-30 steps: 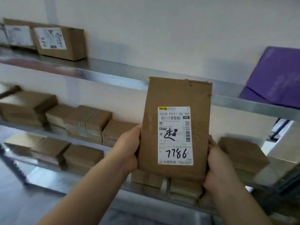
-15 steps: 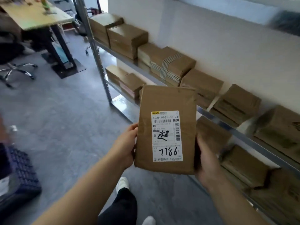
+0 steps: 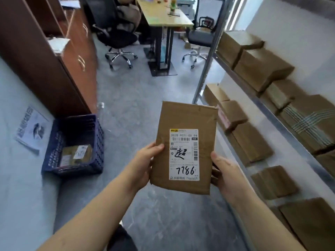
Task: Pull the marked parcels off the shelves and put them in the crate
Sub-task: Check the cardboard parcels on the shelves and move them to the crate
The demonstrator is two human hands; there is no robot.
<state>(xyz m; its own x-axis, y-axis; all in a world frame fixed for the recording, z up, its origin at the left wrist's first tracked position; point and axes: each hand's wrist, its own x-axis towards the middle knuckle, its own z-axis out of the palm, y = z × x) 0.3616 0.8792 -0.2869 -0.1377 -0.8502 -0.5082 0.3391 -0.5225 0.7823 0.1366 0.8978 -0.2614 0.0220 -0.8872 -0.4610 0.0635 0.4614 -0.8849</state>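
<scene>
A flat brown parcel (image 3: 186,138) with a white label, hand-marked "7786", stands upright in front of me over the grey floor. My left hand (image 3: 145,163) grips its lower left edge, thumb on the front. My right hand (image 3: 224,173) grips its lower right edge. A dark blue plastic crate (image 3: 90,134) sits on the floor to the left by the wall, with a labelled brown parcel (image 3: 77,153) lying inside it. Metal shelves (image 3: 268,113) on the right carry several brown parcels (image 3: 261,69).
A brown wooden cabinet (image 3: 59,57) stands behind the crate on the left. Farther back are a desk (image 3: 163,17) and two office chairs (image 3: 117,35). A printed sheet (image 3: 32,129) hangs on the left wall. Grey floor lies between me and the crate.
My view has swung left, away from the shelves and towards the room. The crate has come fully into view. Both hands keep the same hold on the parcel.
</scene>
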